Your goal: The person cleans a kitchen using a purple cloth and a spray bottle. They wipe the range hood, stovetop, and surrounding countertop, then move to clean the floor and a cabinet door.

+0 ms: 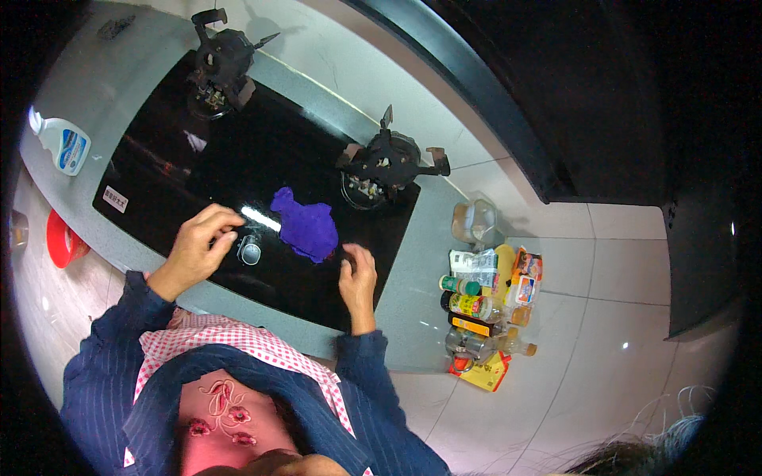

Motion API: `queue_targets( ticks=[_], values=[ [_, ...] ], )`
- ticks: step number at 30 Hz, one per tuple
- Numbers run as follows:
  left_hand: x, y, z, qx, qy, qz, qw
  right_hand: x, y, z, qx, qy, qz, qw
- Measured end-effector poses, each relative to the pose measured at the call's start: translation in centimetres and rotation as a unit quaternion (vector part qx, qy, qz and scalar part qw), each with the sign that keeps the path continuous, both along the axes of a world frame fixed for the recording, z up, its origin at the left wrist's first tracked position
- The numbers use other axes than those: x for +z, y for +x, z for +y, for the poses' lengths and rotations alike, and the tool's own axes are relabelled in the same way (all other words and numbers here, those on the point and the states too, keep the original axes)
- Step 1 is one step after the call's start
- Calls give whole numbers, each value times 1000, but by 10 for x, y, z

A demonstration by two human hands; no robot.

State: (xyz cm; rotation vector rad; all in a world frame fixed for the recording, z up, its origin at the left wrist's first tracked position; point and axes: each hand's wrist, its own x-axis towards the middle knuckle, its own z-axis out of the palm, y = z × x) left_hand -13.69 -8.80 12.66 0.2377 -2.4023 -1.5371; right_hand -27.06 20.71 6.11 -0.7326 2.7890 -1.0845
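A crumpled purple cloth [306, 226] lies on the black glass cooktop [238, 149] between my two hands. My left hand [205, 244] is just above a round silver control knob [250, 253], its fingers curled and apart, holding nothing. Right of the cloth, close to its edge, is my right hand [358, 268], also empty with bent fingers. Two dark burner assemblies with pan supports, one at the back left [223, 62] and one at the right [387, 163], stand tilted up along the wall side of the cooktop.
A white bottle [70, 149] with a blue label stands on the grey counter at far left, above a red bowl [64, 239]. Right of the cooktop are a clear container [474, 221], seasoning bottles [476, 306] and packets [473, 266]. A dark range hood [571, 119] overhangs the upper right.
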Motion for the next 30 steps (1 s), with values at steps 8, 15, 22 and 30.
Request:
queue_targets(
  ticks=[8,15,22,30],
  values=[
    [-48,-99,92,-272,-308,-12,912,-7,62,16,-186,-227,-192,936],
    [-81,-121,39,-287,-424,-47,858,-12,75,41,-207,-224,-195,932],
    [-94,-69,-151,-125,-445,-134,877,-19,75,37,-213,-217,-211,929],
    [-89,-69,-200,62,-298,-126,944,-7,97,14,-225,-195,-193,935]
  ],
)
